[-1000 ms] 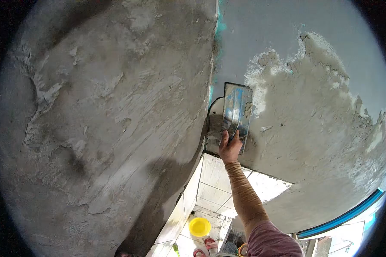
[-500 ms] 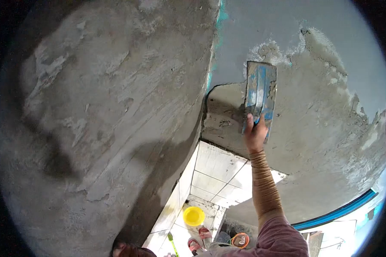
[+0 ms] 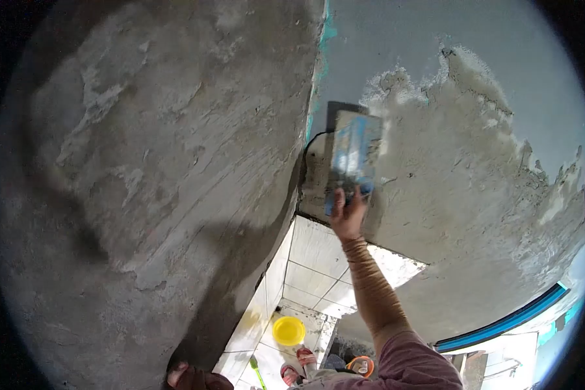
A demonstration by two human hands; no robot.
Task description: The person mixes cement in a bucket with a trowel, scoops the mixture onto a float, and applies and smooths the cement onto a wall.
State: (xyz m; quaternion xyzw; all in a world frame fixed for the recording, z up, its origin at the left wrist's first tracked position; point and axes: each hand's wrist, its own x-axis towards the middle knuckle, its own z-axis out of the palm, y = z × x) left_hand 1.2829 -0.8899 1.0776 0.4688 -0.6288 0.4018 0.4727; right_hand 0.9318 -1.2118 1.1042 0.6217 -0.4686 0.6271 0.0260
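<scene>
My right hand (image 3: pixel 348 214) is closed around the handle of a blue plastering float (image 3: pixel 357 146), smeared with grey mortar and slightly blurred. The float stands lengthwise against the right-hand wall near the corner, and its shadow falls along the upper and left edges. Whether its face touches the plaster cannot be told. Around it spreads wet grey plaster (image 3: pixel 435 162) with a ragged upper edge over smoother grey wall (image 3: pixel 396 39). At the lower left, my left hand (image 3: pixel 181 375) is near the rough left wall (image 3: pixel 162 162); its fingers are too dark to make out.
White tiles (image 3: pixel 315 250) cover the lower wall in the corner. Below are a yellow basin (image 3: pixel 288 331), a green-handled tool (image 3: pixel 258 372), an orange-rimmed bucket (image 3: pixel 369 366) and my feet in red sandals (image 3: pixel 305 356). A blue-and-black curved strip (image 3: pixel 507 322) runs at the lower right.
My right hand has moved the float left and slightly down, closer to the corner. The view has shifted a little; my left hand stays at the lower left.
</scene>
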